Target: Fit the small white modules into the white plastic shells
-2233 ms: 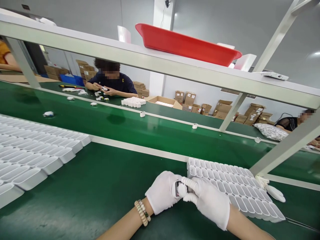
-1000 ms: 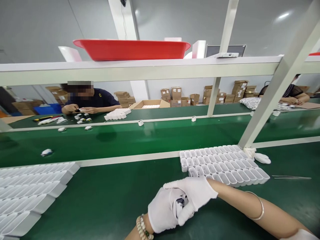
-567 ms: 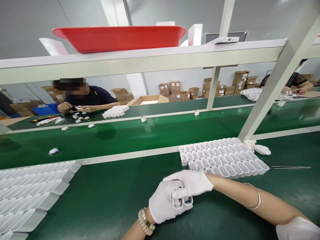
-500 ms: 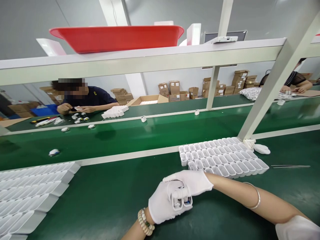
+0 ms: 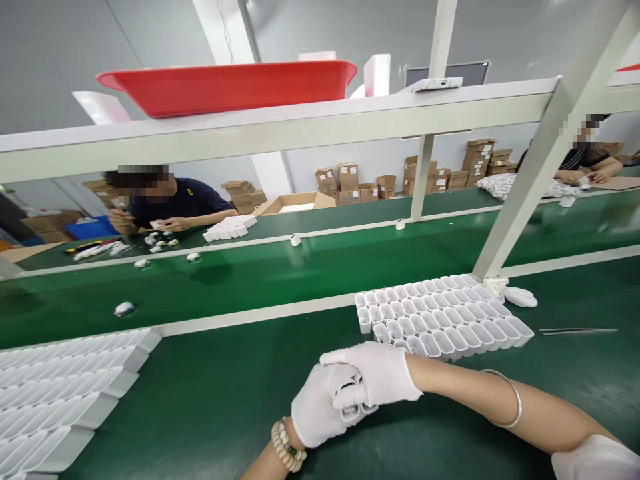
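Observation:
My left hand [image 5: 314,405], in a white glove, is closed around small white plastic cups [image 5: 351,415] in front of me. Two were visible a moment ago with small parts inside; fingers now cover much of them. My right hand [image 5: 380,373], also gloved, lies over the left one, its bent fingers pressed onto the cups from above. Just behind the hands, a block of similar white cups [image 5: 450,320] stands in rows, open side up. A few at its left end have something inside.
Rows of white housings [image 5: 65,393] fill the left side. Metal tweezers [image 5: 577,331] lie right, near a bundled white glove [image 5: 520,297]. Beyond runs a green conveyor [image 5: 250,280] carrying small parts. A red tray [image 5: 225,90] sits on the overhead shelf. Two people work across the belt.
My right hand has shifted slightly left and its fingers now cover more of the cups. Pieces on the conveyor have moved to the right.

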The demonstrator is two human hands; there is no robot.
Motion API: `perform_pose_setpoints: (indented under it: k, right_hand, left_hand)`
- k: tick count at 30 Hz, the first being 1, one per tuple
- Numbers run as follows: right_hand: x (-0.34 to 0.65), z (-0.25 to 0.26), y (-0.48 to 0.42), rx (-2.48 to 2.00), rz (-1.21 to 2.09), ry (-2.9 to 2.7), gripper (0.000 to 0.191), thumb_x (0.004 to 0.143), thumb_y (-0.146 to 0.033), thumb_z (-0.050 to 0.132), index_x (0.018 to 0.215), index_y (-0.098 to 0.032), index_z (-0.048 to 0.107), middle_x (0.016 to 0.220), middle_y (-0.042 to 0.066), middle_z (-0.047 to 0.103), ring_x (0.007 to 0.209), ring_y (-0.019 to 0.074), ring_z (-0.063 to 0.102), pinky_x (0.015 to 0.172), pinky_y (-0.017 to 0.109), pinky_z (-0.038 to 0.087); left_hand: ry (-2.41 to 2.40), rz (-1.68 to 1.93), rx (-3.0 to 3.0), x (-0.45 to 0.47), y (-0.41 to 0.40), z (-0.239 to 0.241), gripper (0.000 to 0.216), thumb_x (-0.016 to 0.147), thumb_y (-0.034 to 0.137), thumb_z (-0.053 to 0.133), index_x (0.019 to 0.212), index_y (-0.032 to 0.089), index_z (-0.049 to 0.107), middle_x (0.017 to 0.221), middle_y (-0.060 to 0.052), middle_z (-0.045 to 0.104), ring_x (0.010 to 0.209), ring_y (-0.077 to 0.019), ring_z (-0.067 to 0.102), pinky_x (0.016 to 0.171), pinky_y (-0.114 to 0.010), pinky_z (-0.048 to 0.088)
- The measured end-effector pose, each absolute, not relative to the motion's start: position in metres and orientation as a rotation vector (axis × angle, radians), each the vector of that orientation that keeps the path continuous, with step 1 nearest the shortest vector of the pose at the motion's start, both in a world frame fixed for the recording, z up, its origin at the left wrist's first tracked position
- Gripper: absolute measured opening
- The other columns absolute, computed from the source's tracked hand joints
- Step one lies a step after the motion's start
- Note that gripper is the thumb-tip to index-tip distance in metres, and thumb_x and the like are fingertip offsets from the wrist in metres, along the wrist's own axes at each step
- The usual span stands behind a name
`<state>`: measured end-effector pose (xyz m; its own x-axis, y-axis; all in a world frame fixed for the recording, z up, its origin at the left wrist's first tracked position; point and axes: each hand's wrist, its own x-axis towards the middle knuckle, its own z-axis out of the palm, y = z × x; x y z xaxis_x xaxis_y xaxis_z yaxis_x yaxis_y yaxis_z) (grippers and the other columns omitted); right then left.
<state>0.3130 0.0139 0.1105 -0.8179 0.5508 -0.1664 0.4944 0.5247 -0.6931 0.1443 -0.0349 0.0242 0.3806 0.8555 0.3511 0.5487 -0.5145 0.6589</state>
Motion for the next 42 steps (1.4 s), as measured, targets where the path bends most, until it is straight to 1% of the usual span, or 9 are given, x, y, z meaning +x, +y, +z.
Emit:
perform_pose_setpoints:
  k: [4, 8, 12, 18, 21, 24, 29, 37, 42]
  right_hand:
    - [0.316, 0.123, 0.011, -0.922, 1.068, -2.71, 0.082, 0.078, -0.057, 0.069, 0.15, -0.029, 0.042, 0.134, 0.013, 0.053, 0.114, 0.0336, 0.057, 0.095, 0.048, 0.048]
    - [0.318, 0.127, 0.006, -0.932, 0.896, -2.6, 0.069, 0.082, -0.03, 0.064, 0.148, -0.025, 0.043, 0.151, 0.011, 0.036, 0.131, 0.0316, 0.045, 0.109, 0.05, 0.041]
    - [0.314, 0.124, 0.003, -1.052, 1.059, -2.495, 0.086, 0.074, -0.011, 0.062, 0.154, -0.021, 0.031, 0.159, 0.011, 0.021, 0.141, 0.0281, 0.035, 0.118, 0.045, 0.033]
    - [0.303, 0.108, -0.001, -1.178, 1.215, -2.348, 0.094, 0.074, -0.01, 0.065, 0.156, -0.029, 0.023, 0.163, 0.008, 0.007, 0.149, 0.0283, 0.021, 0.122, 0.048, 0.024]
    - [0.301, 0.101, -0.002, -1.203, 1.292, -2.236, 0.091, 0.074, -0.002, 0.056, 0.155, -0.031, 0.025, 0.163, 0.007, 0.009, 0.147, 0.0257, 0.026, 0.122, 0.046, 0.025]
    - [0.303, 0.103, -0.001, -1.175, 1.409, -2.167, 0.093, 0.071, 0.002, 0.047, 0.155, -0.027, 0.023, 0.159, 0.009, 0.021, 0.143, 0.0224, 0.034, 0.122, 0.041, 0.026]
    - [0.309, 0.117, 0.002, -1.171, 1.714, -1.975, 0.088, 0.072, -0.011, 0.05, 0.155, -0.024, 0.025, 0.158, 0.007, 0.027, 0.145, 0.0258, 0.029, 0.12, 0.043, 0.028]
    - [0.31, 0.106, 0.007, -0.982, 1.309, -2.414, 0.078, 0.085, -0.027, 0.061, 0.155, -0.025, 0.025, 0.156, 0.011, 0.03, 0.14, 0.0283, 0.039, 0.118, 0.045, 0.032]
    - [0.316, 0.112, 0.016, -0.936, 1.41, -2.389, 0.071, 0.088, -0.03, 0.06, 0.152, -0.02, 0.032, 0.156, 0.01, 0.035, 0.142, 0.0258, 0.037, 0.12, 0.043, 0.031]
  left_hand:
    - [1.268, 1.058, 2.224, 0.138, -0.031, 0.033, 0.017, 0.078, 0.026, 0.066, 0.094, 0.022, 0.072, 0.091, -0.005, 0.078, 0.081, -0.0222, 0.075, 0.074, -0.029, 0.061]
    - [1.428, 1.232, 2.424, 0.132, -0.025, 0.036, 0.026, 0.079, 0.025, 0.063, 0.105, 0.021, 0.068, 0.087, -0.005, 0.078, 0.075, -0.0214, 0.075, 0.069, -0.031, 0.06]
    - [1.62, 1.334, 2.61, 0.131, -0.022, 0.034, 0.027, 0.078, 0.022, 0.059, 0.104, 0.02, 0.067, 0.079, -0.004, 0.078, 0.065, -0.0205, 0.074, 0.06, -0.029, 0.057]
    - [1.763, 1.277, 2.692, 0.137, -0.024, 0.042, 0.024, 0.073, 0.019, 0.063, 0.096, 0.021, 0.068, 0.075, -0.003, 0.077, 0.062, -0.0207, 0.072, 0.056, -0.028, 0.054]
    - [1.796, 1.2, 2.711, 0.14, -0.024, 0.044, 0.02, 0.072, 0.016, 0.063, 0.091, 0.022, 0.068, 0.072, -0.002, 0.075, 0.058, -0.0192, 0.07, 0.053, -0.026, 0.05]
    - [1.78, 1.164, 2.727, 0.141, -0.023, 0.045, 0.022, 0.071, 0.014, 0.062, 0.091, 0.022, 0.068, 0.073, -0.002, 0.075, 0.057, -0.0186, 0.069, 0.052, -0.025, 0.047]
    - [1.76, 1.141, 2.705, 0.142, -0.023, 0.049, 0.02, 0.073, 0.018, 0.064, 0.092, 0.022, 0.067, 0.071, -0.002, 0.075, 0.051, -0.0164, 0.065, 0.05, -0.024, 0.044]
    - [1.655, 1.188, 2.622, 0.142, -0.023, 0.046, 0.017, 0.073, 0.014, 0.063, 0.087, 0.022, 0.066, 0.07, -0.001, 0.075, 0.056, -0.0182, 0.069, 0.053, -0.025, 0.048]
    - [1.581, 1.291, 2.575, 0.14, -0.022, 0.044, 0.019, 0.076, 0.022, 0.064, 0.095, 0.022, 0.068, 0.077, -0.002, 0.077, 0.063, -0.0185, 0.072, 0.06, -0.027, 0.054]
